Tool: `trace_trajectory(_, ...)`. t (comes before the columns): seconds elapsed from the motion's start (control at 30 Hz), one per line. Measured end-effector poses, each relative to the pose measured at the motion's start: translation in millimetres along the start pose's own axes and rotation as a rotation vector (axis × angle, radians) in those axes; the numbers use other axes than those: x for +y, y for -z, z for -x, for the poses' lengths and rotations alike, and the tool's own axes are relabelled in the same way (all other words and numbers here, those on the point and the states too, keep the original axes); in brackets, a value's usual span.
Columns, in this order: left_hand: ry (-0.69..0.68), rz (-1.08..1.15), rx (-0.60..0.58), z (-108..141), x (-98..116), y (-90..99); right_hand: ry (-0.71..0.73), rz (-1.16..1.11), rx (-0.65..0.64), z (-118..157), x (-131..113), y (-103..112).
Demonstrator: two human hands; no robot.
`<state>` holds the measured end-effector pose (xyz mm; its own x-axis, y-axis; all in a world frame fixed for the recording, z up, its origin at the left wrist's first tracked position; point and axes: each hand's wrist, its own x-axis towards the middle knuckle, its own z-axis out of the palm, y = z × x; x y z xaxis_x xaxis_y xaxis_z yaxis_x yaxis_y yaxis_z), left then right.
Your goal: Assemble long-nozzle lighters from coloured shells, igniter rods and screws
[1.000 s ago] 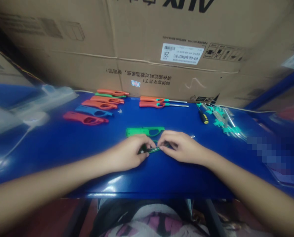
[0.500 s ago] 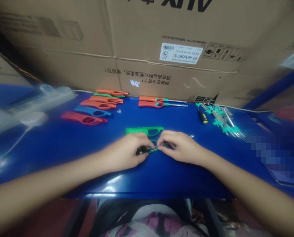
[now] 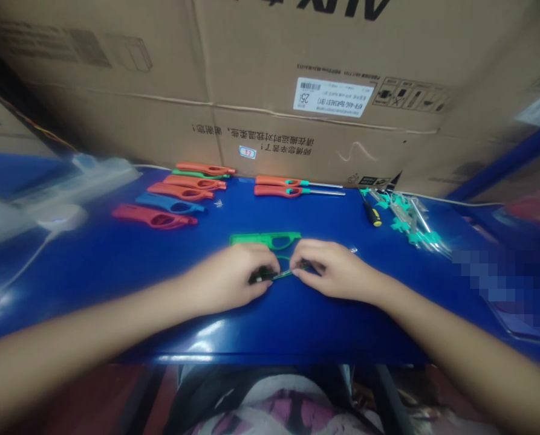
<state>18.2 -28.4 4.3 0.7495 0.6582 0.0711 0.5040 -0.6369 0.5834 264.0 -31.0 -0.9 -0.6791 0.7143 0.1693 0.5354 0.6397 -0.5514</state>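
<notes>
Both hands meet over a green lighter shell (image 3: 284, 273) near the front middle of the blue table. My left hand (image 3: 247, 275) has its fingers closed round the shell's left part, where something dark shows under the fingertips. With thumb and fingertips together, my right hand (image 3: 326, 269) pinches the right end of the shell; small parts there are too hidden to tell. Just behind the hands lies another green shell half (image 3: 265, 240) with an oval trigger opening. A small clear piece (image 3: 352, 249) rests behind my right hand.
At the back left lie orange shells (image 3: 185, 192), a blue shell (image 3: 170, 203) and a red shell (image 3: 154, 216). Two orange lighters (image 3: 276, 191) with metal rods, a screwdriver (image 3: 372, 214) and teal-and-metal parts (image 3: 408, 223) lie farther right. A cardboard box (image 3: 251, 72) stands behind.
The fingertips of my left hand have drawn slightly left, away from my right fingertips, and the gap between them is a little wider. My right hand has barely moved.
</notes>
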Motion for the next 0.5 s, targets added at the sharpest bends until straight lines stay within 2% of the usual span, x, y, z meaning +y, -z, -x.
trace_trajectory(0.3, -0.01, 0.002, -0.009, 2, 2, 5.9, 0.015, 0.005, -0.011, 0, 0, 1)
trace_trajectory(0.5, 0.024, 0.016, 0.072, 2, 4, 17.0, 0.011, 0.021, -0.008, 0, 1, 2)
